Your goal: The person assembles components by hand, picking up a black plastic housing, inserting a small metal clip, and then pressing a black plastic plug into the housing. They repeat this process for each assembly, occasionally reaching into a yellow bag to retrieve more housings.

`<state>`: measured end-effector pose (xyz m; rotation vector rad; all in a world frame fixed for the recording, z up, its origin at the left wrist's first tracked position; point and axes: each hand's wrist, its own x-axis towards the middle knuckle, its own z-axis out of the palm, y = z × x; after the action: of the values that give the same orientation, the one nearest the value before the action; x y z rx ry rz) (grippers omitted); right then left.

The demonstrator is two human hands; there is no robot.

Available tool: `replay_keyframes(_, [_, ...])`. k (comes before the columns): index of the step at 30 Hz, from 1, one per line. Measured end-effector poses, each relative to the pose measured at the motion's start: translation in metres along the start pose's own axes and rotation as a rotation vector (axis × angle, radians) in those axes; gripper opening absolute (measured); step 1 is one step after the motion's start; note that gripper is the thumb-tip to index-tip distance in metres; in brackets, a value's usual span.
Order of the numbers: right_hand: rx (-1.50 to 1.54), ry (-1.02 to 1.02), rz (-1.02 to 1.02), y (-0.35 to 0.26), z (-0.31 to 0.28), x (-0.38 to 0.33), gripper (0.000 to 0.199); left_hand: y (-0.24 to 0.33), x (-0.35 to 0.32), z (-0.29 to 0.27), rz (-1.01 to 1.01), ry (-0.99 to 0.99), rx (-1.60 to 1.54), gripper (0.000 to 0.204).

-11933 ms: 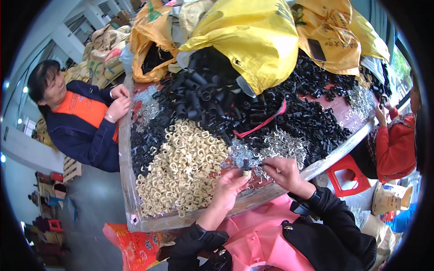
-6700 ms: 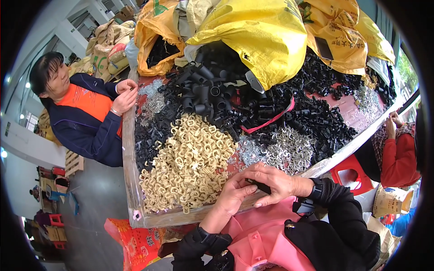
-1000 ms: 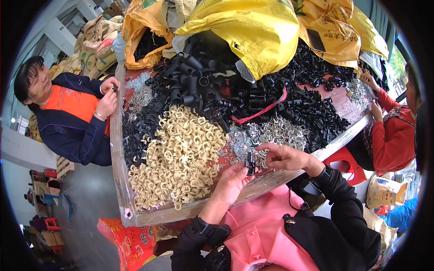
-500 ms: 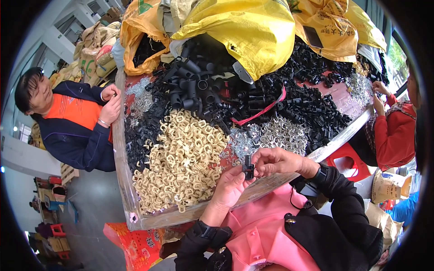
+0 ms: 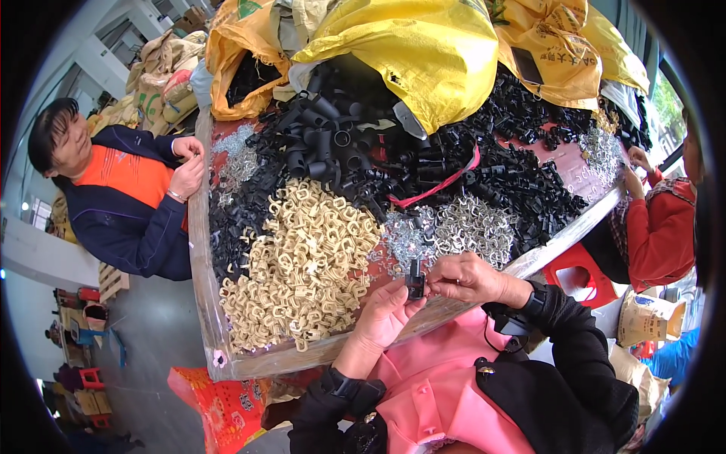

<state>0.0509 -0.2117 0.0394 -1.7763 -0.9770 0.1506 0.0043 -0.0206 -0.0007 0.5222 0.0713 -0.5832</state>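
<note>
My left hand (image 5: 384,310) grips a small black plastic part (image 5: 415,281) between thumb and fingers, above the table's near edge. Close on its right, my right hand (image 5: 470,278) is pinched at the part's side; what its fingertips hold is too small to make out. A heap of cream-coloured plastic clips (image 5: 302,265) lies to the left of my hands. Just beyond them are a small pile of clear or silvery bits (image 5: 408,238) and a pile of curved shiny metal pieces (image 5: 478,231).
Black plastic parts (image 5: 522,178) cover much of the wood-edged table (image 5: 283,365). A yellow sack (image 5: 423,60) and an orange sack (image 5: 227,45) stand at the back. A phone (image 5: 527,66) rests on another sack. Co-workers sit at left (image 5: 128,189) and right (image 5: 662,219).
My right hand's fingers have drawn closer together beside the black part and shifted slightly. The left hand keeps its grip. The view has tilted a little.
</note>
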Motion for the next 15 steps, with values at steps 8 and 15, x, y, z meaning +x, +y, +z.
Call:
replay_keyframes(8, [-0.086, 0.073, -0.003, -0.008, 0.002, 0.001, 0.005, 0.004, -0.005, 0.006, -0.037, 0.043, 0.013, 0.03])
replay_keyframes(15, [-0.13, 0.065, -0.038, -0.014, 0.01, 0.009, 0.009, 0.004, -0.008, 0.008, -0.053, 0.08, 0.047, 0.027])
